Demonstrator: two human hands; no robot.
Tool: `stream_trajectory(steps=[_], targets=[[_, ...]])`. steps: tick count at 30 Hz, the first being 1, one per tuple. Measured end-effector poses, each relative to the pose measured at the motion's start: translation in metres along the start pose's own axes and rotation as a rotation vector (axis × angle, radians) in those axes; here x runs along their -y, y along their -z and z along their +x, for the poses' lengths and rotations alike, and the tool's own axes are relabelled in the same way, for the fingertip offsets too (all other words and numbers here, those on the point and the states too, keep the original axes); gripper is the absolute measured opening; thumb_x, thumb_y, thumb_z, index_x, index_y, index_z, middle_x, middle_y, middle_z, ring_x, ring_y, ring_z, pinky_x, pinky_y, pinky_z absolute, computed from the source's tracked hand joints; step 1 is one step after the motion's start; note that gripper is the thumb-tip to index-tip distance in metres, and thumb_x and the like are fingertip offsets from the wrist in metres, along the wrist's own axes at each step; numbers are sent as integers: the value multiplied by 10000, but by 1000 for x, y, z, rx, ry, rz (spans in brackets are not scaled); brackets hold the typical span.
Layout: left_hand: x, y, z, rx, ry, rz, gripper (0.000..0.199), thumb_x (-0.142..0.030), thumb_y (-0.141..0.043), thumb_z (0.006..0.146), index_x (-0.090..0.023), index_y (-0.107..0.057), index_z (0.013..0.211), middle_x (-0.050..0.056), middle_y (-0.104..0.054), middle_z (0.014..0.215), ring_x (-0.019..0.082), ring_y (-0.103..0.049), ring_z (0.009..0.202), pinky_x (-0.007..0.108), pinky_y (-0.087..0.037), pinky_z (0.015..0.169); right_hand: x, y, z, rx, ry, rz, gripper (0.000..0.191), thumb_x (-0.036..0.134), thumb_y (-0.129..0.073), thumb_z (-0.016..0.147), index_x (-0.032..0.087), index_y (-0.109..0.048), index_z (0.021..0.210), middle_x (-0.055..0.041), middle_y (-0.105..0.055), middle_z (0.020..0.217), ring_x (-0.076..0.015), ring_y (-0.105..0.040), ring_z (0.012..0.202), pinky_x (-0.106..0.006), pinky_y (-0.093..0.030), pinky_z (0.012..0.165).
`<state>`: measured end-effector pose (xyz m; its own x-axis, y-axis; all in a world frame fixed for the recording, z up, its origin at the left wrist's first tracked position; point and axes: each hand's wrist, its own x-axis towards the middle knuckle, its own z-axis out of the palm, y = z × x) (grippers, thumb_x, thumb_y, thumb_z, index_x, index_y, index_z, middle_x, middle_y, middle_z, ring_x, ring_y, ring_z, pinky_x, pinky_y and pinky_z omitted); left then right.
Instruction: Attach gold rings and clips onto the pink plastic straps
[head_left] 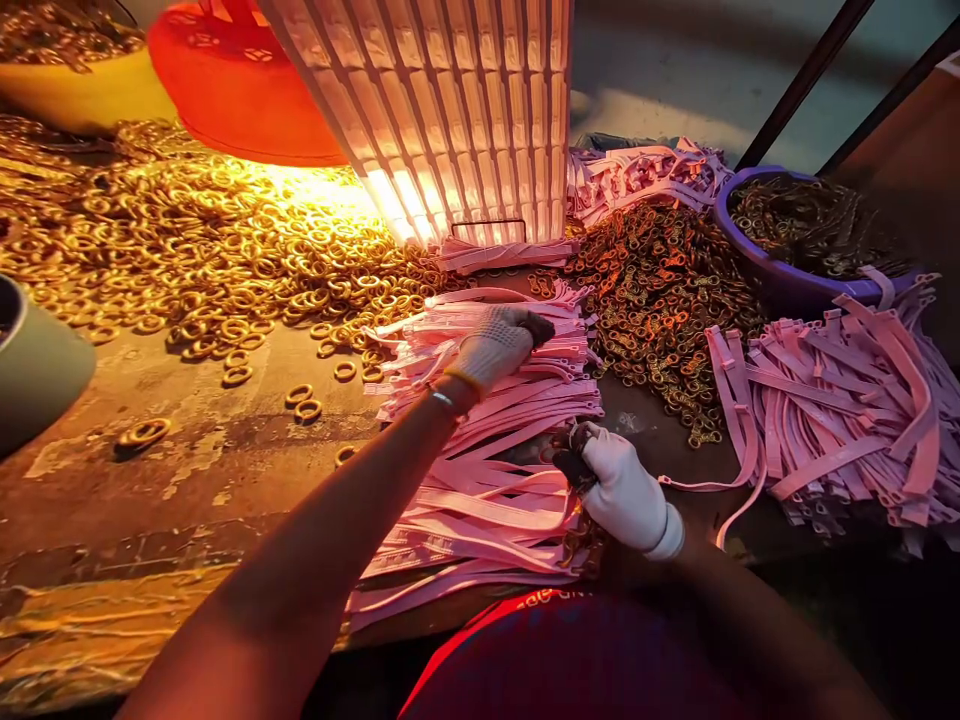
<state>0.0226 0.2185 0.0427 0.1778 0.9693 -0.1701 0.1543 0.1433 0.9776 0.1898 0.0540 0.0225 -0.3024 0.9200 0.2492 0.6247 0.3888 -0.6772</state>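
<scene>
Across the tabletop [247, 450], pink straps [495, 415] look light, floppy, best pinched by an end. Left hand [495, 350] over them, right hand [626, 485] at their right edge; can't tell either grip's hold.

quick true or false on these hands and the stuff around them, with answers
The left hand and right hand wear pale fabric gloves. True.
The left hand is over flat pale pink straps. True.
The right hand is inside a purple plastic tub. False: it is at the straps' right ends.
Round golden metal rings lie left of the straps. True.
All the rings hang on the straps. False: many lie loose on the worn brown tabletop.
</scene>
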Motion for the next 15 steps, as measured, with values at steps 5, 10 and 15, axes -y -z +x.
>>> stream_trajectory(steps=[5,10,15], targets=[[3,-17,36,32,-175,555,213,-108,-582,844,-35,-635,651,31,-657,782,133,-647,895,199,-437,778,-2,3,-13,10,-18,-5,183,264,-523,1001,216,-642,869,-68,-643,850,-207,-596,788,-316,-486,765],[6,-16,17,-45,-319,725,141,-68,-593,836,-70,-656,710,66,-643,840,204,-652,990,248,-458,812,-2,10,-26,-55,-65,47,169,271,-535,1000,220,-676,921,-67,-651,864,-212,-616,807,-330,-508,783],[-24,12,-24,-221,-608,748,170,-159,-617,907,-131,-763,989,117,-692,978,225,-631,969,372,-476,910,-1,10,-36,-100,-58,184,162,265,-548,1007,229,-703,975,-55,-685,877,-199,-641,812,-319,-515,771]])
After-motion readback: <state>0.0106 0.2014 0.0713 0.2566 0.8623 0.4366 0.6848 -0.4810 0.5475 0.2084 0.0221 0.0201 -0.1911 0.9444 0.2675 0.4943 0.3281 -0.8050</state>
